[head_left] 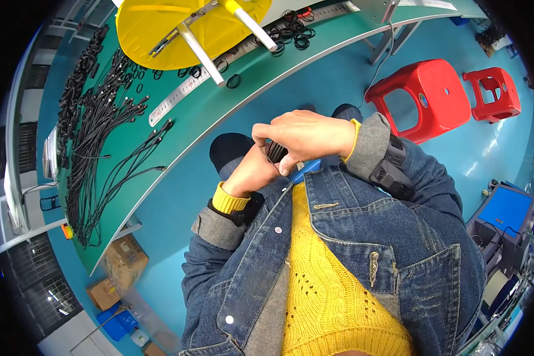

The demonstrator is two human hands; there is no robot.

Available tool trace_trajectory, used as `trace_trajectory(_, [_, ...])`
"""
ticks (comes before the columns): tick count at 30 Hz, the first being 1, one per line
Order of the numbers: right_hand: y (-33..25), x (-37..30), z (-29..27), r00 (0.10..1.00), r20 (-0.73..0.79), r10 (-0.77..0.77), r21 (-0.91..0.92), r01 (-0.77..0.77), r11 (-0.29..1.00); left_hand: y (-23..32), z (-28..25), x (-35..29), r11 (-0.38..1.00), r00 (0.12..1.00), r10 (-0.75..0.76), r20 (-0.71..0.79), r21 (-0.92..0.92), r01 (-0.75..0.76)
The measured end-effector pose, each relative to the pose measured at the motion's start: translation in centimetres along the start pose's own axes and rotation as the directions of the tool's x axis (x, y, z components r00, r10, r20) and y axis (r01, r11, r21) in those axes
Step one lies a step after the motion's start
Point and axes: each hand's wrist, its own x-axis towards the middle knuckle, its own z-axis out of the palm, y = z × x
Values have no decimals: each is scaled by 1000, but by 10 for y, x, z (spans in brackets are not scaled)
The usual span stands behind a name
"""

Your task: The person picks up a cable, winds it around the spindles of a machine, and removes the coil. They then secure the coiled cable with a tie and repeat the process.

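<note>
In front of my lap, my left hand [252, 171] and my right hand [308, 136] meet, fingers curled around a black bundle [275, 151] that looks like coiled cable. My right hand comes over it from above, thumb pointing down. My left hand closes on it from the left, its fingers partly hidden. Just below the bundle shows a small blue strip [306, 171] whose kind I cannot make out. On the green table [190, 127] to the left, many black cables [101, 136] lie spread out, several ends reaching toward me.
Across the table lies a steel ruler [181, 98], with black rings [291, 32] near it. A yellow disc-shaped fixture with two pale rods [199, 53] rises above the table. Red stools [433, 95] stand right; cardboard boxes [126, 261] sit on the floor at lower left.
</note>
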Motion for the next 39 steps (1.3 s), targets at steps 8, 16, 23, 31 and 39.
trace_trajectory(8, [11, -6, 11, 750, 83, 656, 847, -399, 350, 6, -8, -12, 984, 984, -86, -153, -170, 59])
trace_trajectory(16, [-24, 18, 29, 933, -234, 274, -144, -312, 939, -17, 5, 1, 958, 934, 242, -264, 218, -186])
trace_trajectory(23, [12, 24, 28, 896, -79, 437, 495, -345, 798, -19, -30, -28, 798, 969, -210, 129, -550, 247])
trace_trajectory(31, [50, -35, 36, 716, 188, 672, 645, -606, 466, -42, -67, -67, 407, 962, -23, 272, -877, 257])
trace_trajectory(39, [52, -63, 54, 671, 268, 691, 528, -703, 478, 61, -261, -109, 787, 801, 93, -592, -449, -423])
